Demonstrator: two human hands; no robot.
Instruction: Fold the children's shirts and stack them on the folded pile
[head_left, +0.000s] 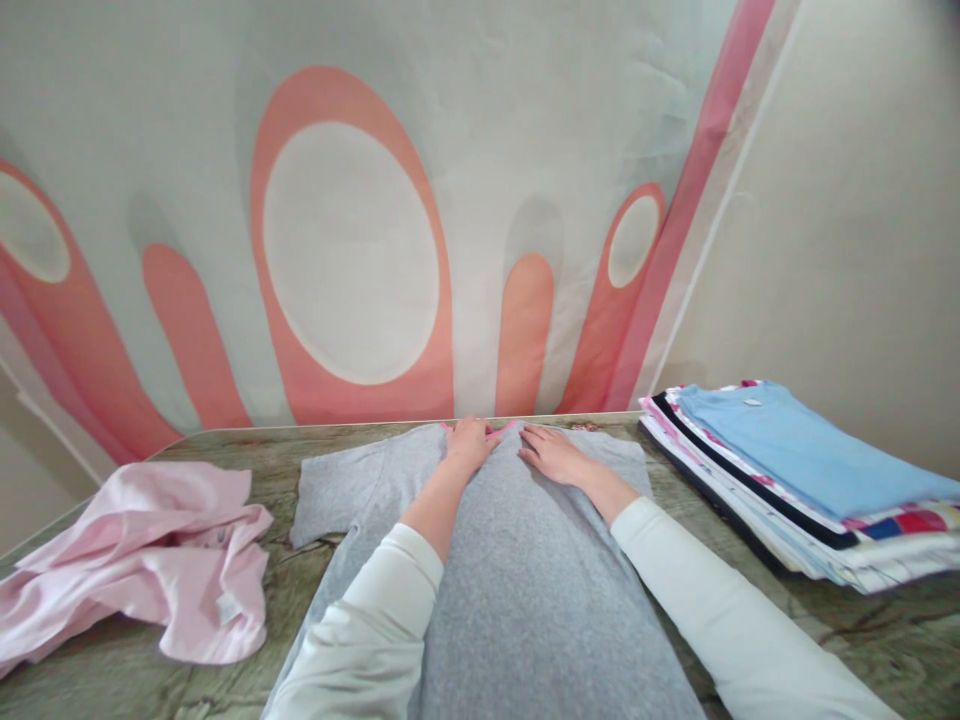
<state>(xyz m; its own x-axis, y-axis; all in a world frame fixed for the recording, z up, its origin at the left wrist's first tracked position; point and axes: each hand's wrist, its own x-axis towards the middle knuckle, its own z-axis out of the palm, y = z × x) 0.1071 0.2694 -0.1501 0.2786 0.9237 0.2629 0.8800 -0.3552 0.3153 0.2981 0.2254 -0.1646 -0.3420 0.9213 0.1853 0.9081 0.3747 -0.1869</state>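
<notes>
A grey T-shirt (pixel 517 580) with a pink-trimmed neckline lies spread flat on the marbled table (pixel 285 600), collar at the far edge. My left hand (pixel 469 443) rests palm down on the shirt just below the collar, fingers together. My right hand (pixel 551 453) lies flat beside it on the right shoulder area, fingers stretched out. Both arms wear white long sleeves. Neither hand holds anything.
A crumpled pink garment (pixel 142 560) lies at the left of the table. A stack of folded shirts (pixel 810 480) with a light blue one on top sits at the right. A wall with a pink and grey pattern stands just behind the table's far edge.
</notes>
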